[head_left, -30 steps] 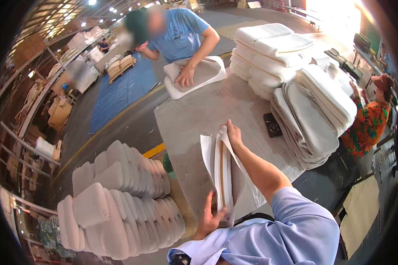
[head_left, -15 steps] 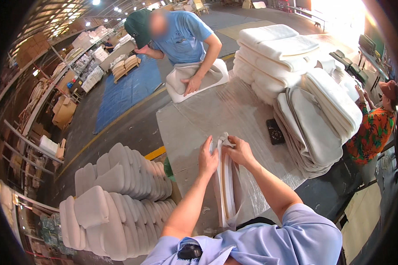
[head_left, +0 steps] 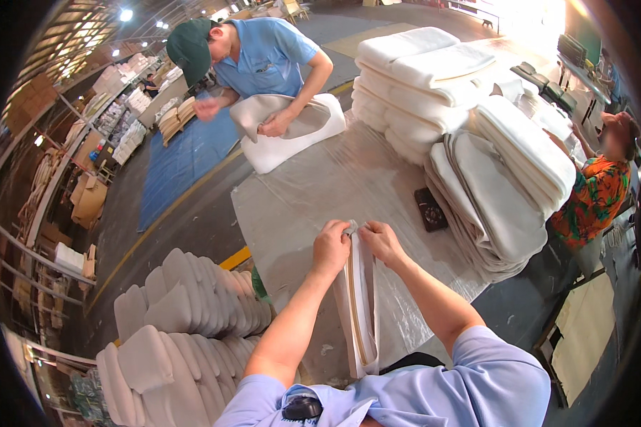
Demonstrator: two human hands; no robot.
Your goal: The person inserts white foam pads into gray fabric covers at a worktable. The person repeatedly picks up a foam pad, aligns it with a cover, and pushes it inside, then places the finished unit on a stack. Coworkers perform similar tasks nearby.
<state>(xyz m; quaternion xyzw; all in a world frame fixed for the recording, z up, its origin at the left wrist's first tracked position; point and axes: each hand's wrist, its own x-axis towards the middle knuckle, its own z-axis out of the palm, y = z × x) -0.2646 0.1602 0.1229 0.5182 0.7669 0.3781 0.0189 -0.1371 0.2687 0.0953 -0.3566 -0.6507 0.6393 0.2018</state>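
at the bench's (head_left: 299, 206) near edge, the left hand (head_left: 331, 249) and right hand (head_left: 381, 242) each pinch the top end of a white cushion cover (head_left: 360, 313) standing on edge between them; a black phone (head_left: 431, 208) lies to the right, beside stacked covers (head_left: 498, 192).

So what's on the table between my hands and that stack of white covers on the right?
A small dark flat object lies on the plastic-covered table, seen in the head view.

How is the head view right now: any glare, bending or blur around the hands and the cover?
Head view: strong glare washes out the top right corner; fisheye bends the table edges toward a dark rim; left hand, right hand and the white cover between them are sharp and evenly lit.
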